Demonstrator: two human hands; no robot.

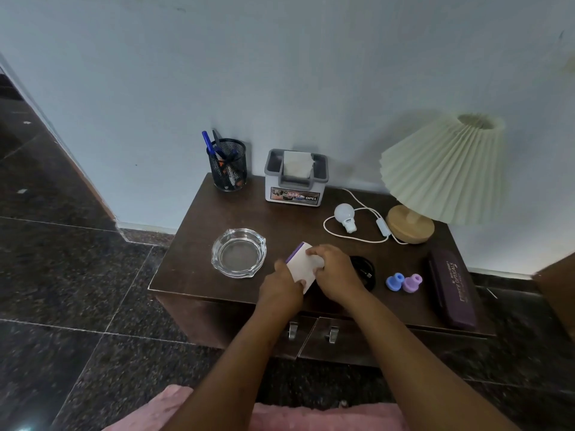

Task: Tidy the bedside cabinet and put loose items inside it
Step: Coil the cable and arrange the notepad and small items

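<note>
Here, both hands, left hand [281, 286] and right hand [334, 272], are gripping a small white, purple-edged box [303, 265] above the dark wooden bedside cabinet [199, 244], fingers curled round it.

Probably a home bedroom: a wooden bedside cabinet [280, 219] bears a pleated lamp [441, 169] and tissue box [295, 178].

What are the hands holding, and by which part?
A white box with a purple end: left hand grips its left edge, right hand its right side.

Both hands [281, 286] [334, 273] hold a white box [303, 269] over the cabinet [193, 253].
</note>
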